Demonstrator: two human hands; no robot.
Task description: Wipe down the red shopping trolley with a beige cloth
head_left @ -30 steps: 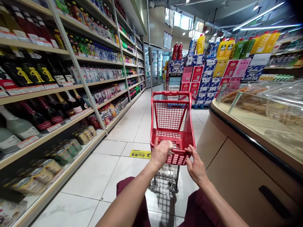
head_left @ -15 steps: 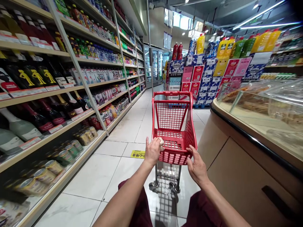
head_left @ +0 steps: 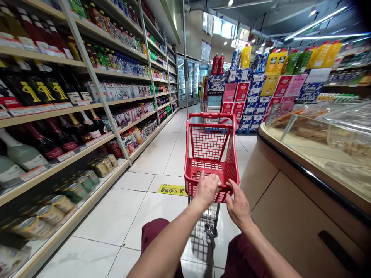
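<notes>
Left grip (head_left: 207,190): you hold a pale wad (head_left: 219,181)
Right grip (head_left: 239,204): you hold the red cart's rim (head_left: 189,179)
Yellow sign (head_left: 173,189): left of your left grip

White tiled floor (head_left: 107,216) beside tall shelves (head_left: 98,88)

On the yellow floor sticker (head_left: 171,189), seen upside down, the Chinese characters 小心地滑 can be read. The writings on the stacked cartons (head_left: 241,92), the dark bottles (head_left: 59,91) and the shelf labels (head_left: 66,156) are too small or blurred for sure reading.
</notes>
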